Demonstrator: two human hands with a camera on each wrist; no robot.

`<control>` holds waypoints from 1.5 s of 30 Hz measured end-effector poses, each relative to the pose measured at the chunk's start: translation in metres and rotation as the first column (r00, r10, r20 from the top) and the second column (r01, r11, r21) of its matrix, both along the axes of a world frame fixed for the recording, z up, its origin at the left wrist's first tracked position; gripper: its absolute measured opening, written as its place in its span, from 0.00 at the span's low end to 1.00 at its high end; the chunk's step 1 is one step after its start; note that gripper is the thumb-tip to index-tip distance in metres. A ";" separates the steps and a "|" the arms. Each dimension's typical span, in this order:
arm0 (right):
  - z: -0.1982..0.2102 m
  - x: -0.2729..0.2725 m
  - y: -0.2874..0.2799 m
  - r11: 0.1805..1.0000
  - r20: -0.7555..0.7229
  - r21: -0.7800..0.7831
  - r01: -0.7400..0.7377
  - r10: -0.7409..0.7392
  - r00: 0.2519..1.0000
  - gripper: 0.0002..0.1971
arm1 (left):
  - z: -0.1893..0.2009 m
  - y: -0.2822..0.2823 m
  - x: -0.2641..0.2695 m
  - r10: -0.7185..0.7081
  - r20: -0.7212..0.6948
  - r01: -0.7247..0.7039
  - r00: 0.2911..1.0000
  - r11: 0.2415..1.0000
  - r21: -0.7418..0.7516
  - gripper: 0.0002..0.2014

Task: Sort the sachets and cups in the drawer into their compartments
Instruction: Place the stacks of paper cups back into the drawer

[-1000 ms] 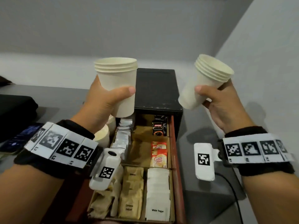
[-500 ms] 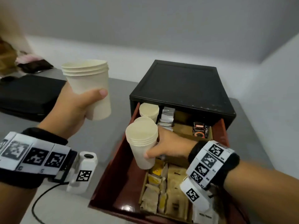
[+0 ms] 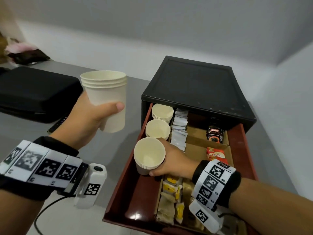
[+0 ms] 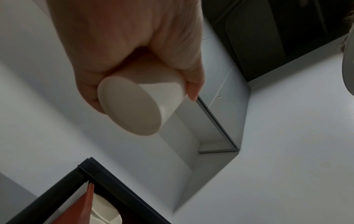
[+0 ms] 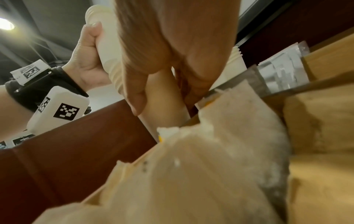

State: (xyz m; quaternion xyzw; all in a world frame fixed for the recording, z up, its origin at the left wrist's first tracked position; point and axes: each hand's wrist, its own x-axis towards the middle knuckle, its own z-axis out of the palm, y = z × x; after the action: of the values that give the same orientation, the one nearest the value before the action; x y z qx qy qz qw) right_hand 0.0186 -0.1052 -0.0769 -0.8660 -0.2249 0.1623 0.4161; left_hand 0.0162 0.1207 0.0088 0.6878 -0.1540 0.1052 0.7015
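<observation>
My left hand (image 3: 94,116) grips a stack of cream paper cups (image 3: 106,99) upright in the air, left of the drawer; the left wrist view shows the stack's base (image 4: 130,106) between my fingers. My right hand (image 3: 171,160) holds a second cup stack (image 3: 149,156) low inside the red drawer (image 3: 125,184), in its left-hand lane. Two more cup stacks (image 3: 158,129) stand behind it in that lane. Sachets fill the cardboard compartments: silver ones (image 3: 180,129), a black Kopiko one (image 3: 215,134), red creamer ones (image 3: 216,154), brown and yellow ones (image 3: 171,200).
The drawer slides out of a black box (image 3: 196,85) on a grey table (image 3: 122,146). A black case (image 3: 33,94) and a dark phone (image 3: 57,124) lie at the left. A cable (image 3: 44,211) runs from my left wrist. A white wall is close on the right.
My right hand has brought its cup stack down from the air into the drawer's left lane and lowered it further. My left hand still holds its stack up. The view has shifted left.
</observation>
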 end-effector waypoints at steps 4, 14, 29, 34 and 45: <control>0.002 -0.004 0.000 1.000 0.039 -0.018 0.018 -0.017 0.999 0.42 | -0.005 -0.002 0.003 -0.012 -0.043 0.012 0.999 1.000 0.013 0.32; -0.013 -0.011 0.006 0.983 -0.042 0.141 0.120 -0.116 0.992 0.40 | -0.012 -0.004 0.006 -0.045 -0.085 0.047 0.995 0.999 0.022 0.36; -0.009 -0.017 0.006 0.988 0.053 -0.022 0.154 -0.152 0.987 0.39 | -0.015 0.001 -0.001 -0.043 -0.082 0.044 0.996 0.999 0.013 0.34; -0.011 -0.014 0.002 0.969 0.007 -0.074 0.235 -0.235 0.972 0.37 | -0.017 -0.001 0.000 -0.042 -0.084 0.041 0.996 0.999 -0.011 0.32; -0.003 -0.013 -0.001 0.968 -0.141 -0.030 0.249 -0.251 0.958 0.31 | -0.014 -0.013 0.001 -0.097 -0.067 0.098 0.993 0.995 0.003 0.29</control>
State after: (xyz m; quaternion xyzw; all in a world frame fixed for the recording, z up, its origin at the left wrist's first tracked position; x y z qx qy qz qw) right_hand 0.0059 -0.1059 -0.0803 -0.8760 -0.0823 0.1719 0.4431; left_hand 0.0171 0.1078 -0.0048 0.6847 -0.1642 0.0473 0.7085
